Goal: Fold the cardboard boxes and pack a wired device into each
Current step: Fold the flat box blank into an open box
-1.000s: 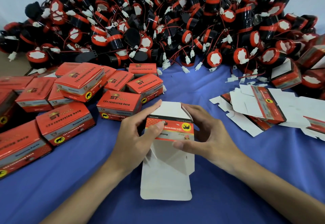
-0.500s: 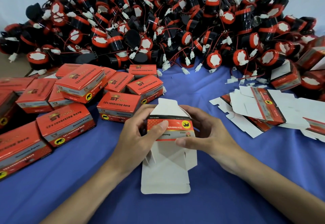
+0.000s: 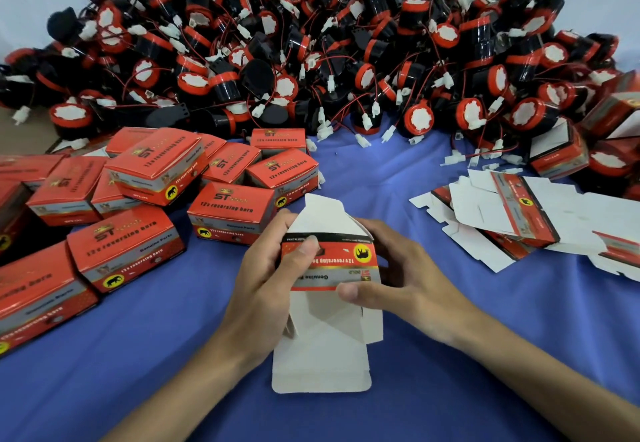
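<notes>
- Two hands held box [image 3: 325, 365]: L hand [image 3: 265, 292] pinched red panel w/ thumb; R hand [image 3: 410, 285] curled round its R side.
- Horns [image 3: 223, 85] lay piled behind.

The closed red boxes [image 3: 232, 213] read "ST", "12v reversing horn" and "Genuine Parts". The half-folded box [image 3: 341, 261] bears the same words upside down, partly covered by a thumb.

A table draped in blue cloth [image 3: 478, 355] carried everything. A deep heap of black-and-red wired devices [image 3: 221, 88] ran across it from ten to two o'clock. Closed red boxes [image 3: 124, 251] crowded the cloth at nine, some stacked. Flat box blanks [image 3: 485, 206] lay overlapping at three, mostly white side up.
</notes>
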Motion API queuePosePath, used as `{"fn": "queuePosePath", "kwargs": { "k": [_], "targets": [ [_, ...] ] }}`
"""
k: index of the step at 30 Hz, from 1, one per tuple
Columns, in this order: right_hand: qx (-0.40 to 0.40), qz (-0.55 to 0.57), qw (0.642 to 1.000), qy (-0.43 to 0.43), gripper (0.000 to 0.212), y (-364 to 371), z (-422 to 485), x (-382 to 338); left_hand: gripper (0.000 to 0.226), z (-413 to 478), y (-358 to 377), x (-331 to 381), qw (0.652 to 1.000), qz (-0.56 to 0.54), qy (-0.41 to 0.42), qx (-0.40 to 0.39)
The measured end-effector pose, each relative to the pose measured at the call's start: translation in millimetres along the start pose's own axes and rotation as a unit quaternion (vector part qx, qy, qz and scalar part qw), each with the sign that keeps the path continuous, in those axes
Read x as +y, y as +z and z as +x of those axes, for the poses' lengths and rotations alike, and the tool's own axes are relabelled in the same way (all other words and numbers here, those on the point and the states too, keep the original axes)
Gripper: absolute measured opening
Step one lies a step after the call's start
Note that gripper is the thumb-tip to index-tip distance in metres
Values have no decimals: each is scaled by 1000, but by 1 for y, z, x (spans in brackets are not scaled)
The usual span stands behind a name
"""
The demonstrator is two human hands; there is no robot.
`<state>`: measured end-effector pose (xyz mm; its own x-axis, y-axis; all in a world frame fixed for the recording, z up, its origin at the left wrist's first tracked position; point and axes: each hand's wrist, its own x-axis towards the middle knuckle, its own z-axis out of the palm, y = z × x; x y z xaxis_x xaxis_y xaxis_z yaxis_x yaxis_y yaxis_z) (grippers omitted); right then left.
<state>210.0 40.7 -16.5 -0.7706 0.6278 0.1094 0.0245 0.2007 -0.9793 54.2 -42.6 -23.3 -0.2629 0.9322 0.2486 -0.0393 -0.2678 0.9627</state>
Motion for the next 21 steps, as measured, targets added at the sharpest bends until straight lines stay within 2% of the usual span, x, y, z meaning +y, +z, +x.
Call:
{"fn": "queuePosePath", "kwargs": {
  "k": [2,6,8,11,12,15,16,21],
  "targets": [
    [5,-28,1000,-12,46,2,-1,-2,16,0,-1,1,1000,-4,18,-5],
    [-7,-44,997,-63,53,5,-2,-2,18,1,-2,0,1000,-15,19,-15],
    [13,-40,998,-52,47,4,-1,-1,13,2,-2,-1,1000,-12,11,-10],
    [18,-23,999,-46,44,4,-3,2,22,4,0,-4,1000,-12,10,3],
    [14,-18,999,-45,51,4,-4,3,29,4,0,-4,1000,-10,13,6],
    [6,-7,999,-34,93,3,-5,6,45,4,-1,-3,1000,16,14,-5],
    [9,-8,999,-34,97,3,-5,7,45,4,-1,-2,999,31,18,-17],
    [32,-38,997,-62,69,5,-3,3,43,4,-2,-1,990,124,56,-26]
  ]
}}
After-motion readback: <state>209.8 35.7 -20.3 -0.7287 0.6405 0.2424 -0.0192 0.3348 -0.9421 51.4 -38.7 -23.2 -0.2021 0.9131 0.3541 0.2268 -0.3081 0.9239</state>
